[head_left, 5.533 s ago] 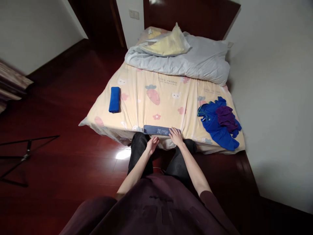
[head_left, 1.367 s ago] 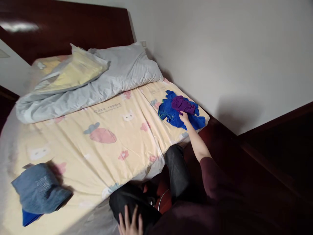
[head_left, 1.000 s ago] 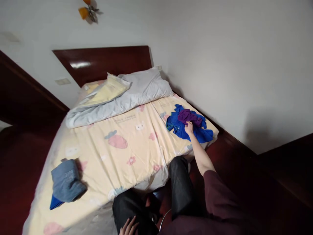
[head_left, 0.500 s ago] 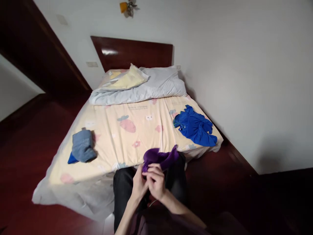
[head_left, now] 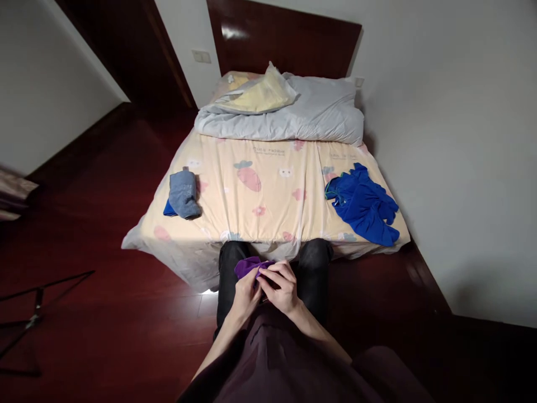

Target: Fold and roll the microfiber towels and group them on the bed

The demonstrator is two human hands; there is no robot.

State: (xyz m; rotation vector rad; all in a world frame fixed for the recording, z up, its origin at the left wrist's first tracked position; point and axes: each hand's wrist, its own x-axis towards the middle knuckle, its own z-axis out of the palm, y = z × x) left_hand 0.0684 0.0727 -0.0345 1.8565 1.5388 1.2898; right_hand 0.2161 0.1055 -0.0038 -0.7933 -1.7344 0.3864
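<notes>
A bunched purple cloth (head_left: 248, 267) is pinched between my two hands, close to my body and above my lap. My left hand (head_left: 246, 292) grips it from the left, fingers closed. From the right, my right hand (head_left: 282, 286) pinches the same cloth with thumb and fingertips near the left fingertips. Most of the cloth shows beyond my left hand; the part under the fingers is hidden. A crumpled blue garment (head_left: 363, 204) lies on the bed at the right. At the bed's left side sits a folded grey-blue cloth (head_left: 183, 193) with a blue piece under it.
The bed (head_left: 268, 218) has a patterned yellow sheet. A grey quilt (head_left: 323, 109) and a pale yellow cloth (head_left: 268, 92) lie near the dark headboard (head_left: 289, 39). My knees touch the bed's front edge. A black metal stand (head_left: 37, 305) is on the floor at left.
The camera view has tilted down and turned left, bringing the stand into sight. The purple cloth is nearer my body and more gathered, still in both hands.
</notes>
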